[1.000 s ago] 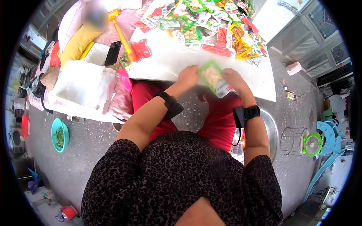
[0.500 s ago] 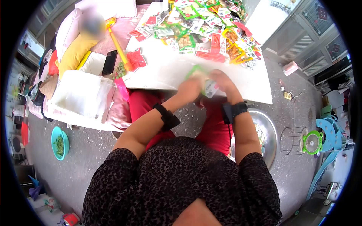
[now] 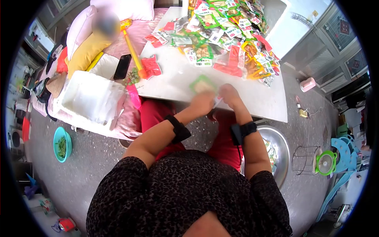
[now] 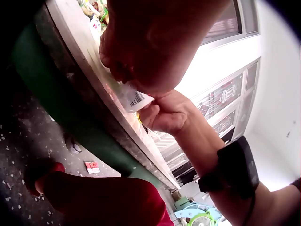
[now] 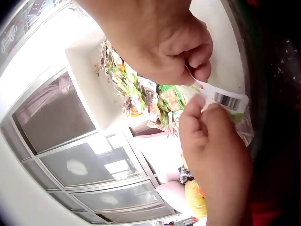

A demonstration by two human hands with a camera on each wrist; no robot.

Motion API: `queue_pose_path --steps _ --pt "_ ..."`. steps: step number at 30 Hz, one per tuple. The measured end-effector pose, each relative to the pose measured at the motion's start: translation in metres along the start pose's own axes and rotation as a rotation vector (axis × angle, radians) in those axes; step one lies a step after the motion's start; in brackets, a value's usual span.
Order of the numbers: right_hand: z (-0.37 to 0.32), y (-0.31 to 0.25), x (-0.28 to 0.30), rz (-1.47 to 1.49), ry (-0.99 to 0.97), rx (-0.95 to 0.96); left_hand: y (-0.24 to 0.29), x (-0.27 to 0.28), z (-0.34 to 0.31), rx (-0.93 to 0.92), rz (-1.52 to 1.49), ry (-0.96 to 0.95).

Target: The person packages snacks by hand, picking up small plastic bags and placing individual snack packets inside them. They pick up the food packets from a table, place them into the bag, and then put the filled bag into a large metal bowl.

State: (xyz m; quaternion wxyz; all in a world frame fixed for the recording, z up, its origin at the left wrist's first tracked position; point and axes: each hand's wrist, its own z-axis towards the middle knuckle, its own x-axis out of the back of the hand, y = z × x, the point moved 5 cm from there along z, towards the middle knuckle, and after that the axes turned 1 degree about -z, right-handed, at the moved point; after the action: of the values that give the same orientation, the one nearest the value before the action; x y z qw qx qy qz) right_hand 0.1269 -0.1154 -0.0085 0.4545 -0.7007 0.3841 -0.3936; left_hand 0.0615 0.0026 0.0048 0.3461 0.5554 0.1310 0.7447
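A food packet (image 3: 202, 83) with a green border is held between my two hands, low over the front of the white table (image 3: 177, 85). My left hand (image 3: 203, 102) pinches it between thumb and fingers, and the green-edged part, blurred, sticks out beyond that hand. Close beside it, my right hand (image 3: 229, 96) pinches the packet's white end. In the right wrist view the barcode label (image 5: 228, 100) and clear plastic edge show by the fingertips of both hands. The left wrist view shows the same barcode between the hands; the left palm hides most of the packet.
Many packets (image 3: 233, 35) are heaped at the table's far side. A red packet (image 3: 151, 67) lies at its left, near a yellow toy hammer (image 3: 132, 49) and a phone (image 3: 122, 66). A white box (image 3: 81, 89) stands on the bed. A metal basin (image 3: 278, 136) holds packets at right.
The packet, earlier spread flat between the hands, has swung left and away. My left hand has slid along to its near end, and the two hands have come close together.
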Motion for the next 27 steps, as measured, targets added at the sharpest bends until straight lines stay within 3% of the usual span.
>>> queue_pose_path --steps 2,4,6,8,11,17,20,23,26,27 --pt "0.001 0.000 -0.008 0.176 0.085 -0.015 0.000 0.004 0.002 -0.013 -0.021 0.018" --pt "0.020 0.023 -0.008 0.045 -0.008 0.523 0.000 0.010 0.002 -0.022 -0.038 0.064" --pt "0.019 0.028 -0.014 0.022 -0.064 0.483 -0.002 0.013 0.001 -0.022 -0.029 0.073" --pt "-0.010 0.005 -0.021 0.097 -0.069 -0.135 -0.005 0.010 -0.001 -0.018 0.002 0.042" --pt "-0.017 -0.007 -0.019 -0.033 -0.104 -0.147 -0.004 0.010 -0.002 -0.013 0.027 -0.009" --pt "0.003 0.013 -0.022 0.370 0.077 -0.104 0.010 0.025 0.003 -0.057 -0.061 0.012" --pt "-0.009 0.000 -0.029 0.525 0.166 -0.101 0.002 0.021 0.003 -0.175 -0.060 0.165" --pt "-0.012 -0.005 0.000 0.197 0.365 0.124 -0.007 0.026 0.020 -0.108 -0.106 -0.190" --pt "-0.017 -0.010 0.027 -0.466 0.665 0.571 -0.036 0.039 0.059 0.106 -0.202 -0.284" --pt "-0.017 -0.002 0.029 -0.520 0.686 0.577 -0.052 0.042 0.079 0.047 -0.152 -0.215"
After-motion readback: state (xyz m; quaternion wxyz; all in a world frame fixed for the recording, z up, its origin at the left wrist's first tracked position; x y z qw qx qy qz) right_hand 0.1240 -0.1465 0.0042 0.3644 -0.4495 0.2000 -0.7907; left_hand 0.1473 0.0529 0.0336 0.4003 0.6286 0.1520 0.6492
